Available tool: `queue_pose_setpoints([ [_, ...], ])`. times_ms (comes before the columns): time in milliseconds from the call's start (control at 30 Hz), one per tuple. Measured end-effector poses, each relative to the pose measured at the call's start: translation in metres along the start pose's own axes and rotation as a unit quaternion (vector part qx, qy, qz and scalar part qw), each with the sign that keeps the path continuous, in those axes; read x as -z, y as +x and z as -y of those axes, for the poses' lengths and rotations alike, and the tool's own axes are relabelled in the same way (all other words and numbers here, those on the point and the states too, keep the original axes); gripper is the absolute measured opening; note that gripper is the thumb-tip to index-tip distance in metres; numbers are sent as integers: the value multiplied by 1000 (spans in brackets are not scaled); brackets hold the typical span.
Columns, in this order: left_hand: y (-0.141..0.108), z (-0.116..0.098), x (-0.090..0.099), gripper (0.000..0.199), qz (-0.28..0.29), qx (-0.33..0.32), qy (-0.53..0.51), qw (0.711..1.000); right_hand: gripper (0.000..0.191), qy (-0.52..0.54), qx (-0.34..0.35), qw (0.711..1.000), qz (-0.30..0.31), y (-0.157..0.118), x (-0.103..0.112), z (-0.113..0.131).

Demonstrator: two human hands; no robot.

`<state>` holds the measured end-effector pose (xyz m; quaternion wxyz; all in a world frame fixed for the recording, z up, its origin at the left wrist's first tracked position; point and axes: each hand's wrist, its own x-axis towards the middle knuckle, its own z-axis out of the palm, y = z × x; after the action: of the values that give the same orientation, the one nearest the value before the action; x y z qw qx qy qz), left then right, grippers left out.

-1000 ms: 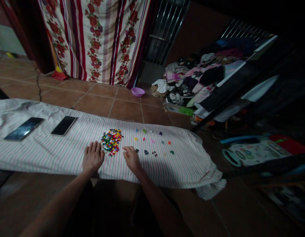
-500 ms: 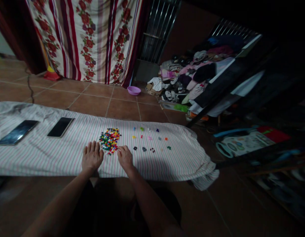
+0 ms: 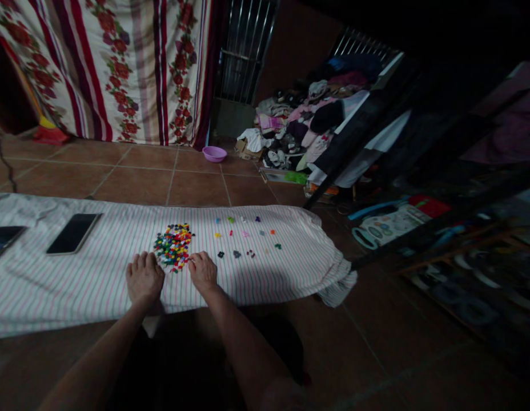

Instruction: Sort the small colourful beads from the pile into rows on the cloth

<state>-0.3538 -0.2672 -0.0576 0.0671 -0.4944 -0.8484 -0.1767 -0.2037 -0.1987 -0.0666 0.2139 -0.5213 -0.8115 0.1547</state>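
A pile of small multicoloured beads (image 3: 174, 245) lies on the striped cloth (image 3: 97, 285). My left hand (image 3: 145, 278) rests flat on the cloth at the near left of the pile, fingers extended and holding nothing. At the pile's right edge, my right hand (image 3: 204, 271) has its thumb and fingertips drawn together by the beads. Whatever is between those fingertips is too small to make out. To the right lie little groups sorted by colour, among them yellow beads (image 3: 217, 234), black beads (image 3: 221, 254), grey beads (image 3: 236, 254), pink beads (image 3: 245, 234) and dark green beads (image 3: 277, 246).
A phone (image 3: 73, 234) and a second dark-screened device (image 3: 3, 240) lie on the cloth at left. Beyond, a purple basin (image 3: 214, 154) stands on the tiled floor near a floral curtain (image 3: 145, 74). A heap of clothes (image 3: 308, 120) is at the back right.
The view has turned right, so everything sits further left in the picture. My left hand stays flat beside the pile, and my right hand is still at its right edge.
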Motion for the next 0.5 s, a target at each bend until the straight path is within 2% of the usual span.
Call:
queue_pose_setpoints([
  [200,-2,-2,1,45,-24,-3,4,1000,10,21,3,1000,-18,-1,-2,-1],
  [500,-4,-6,4,45,-22,-2,-2,1000,8,39,-8,999,-12,-2,3,0],
])
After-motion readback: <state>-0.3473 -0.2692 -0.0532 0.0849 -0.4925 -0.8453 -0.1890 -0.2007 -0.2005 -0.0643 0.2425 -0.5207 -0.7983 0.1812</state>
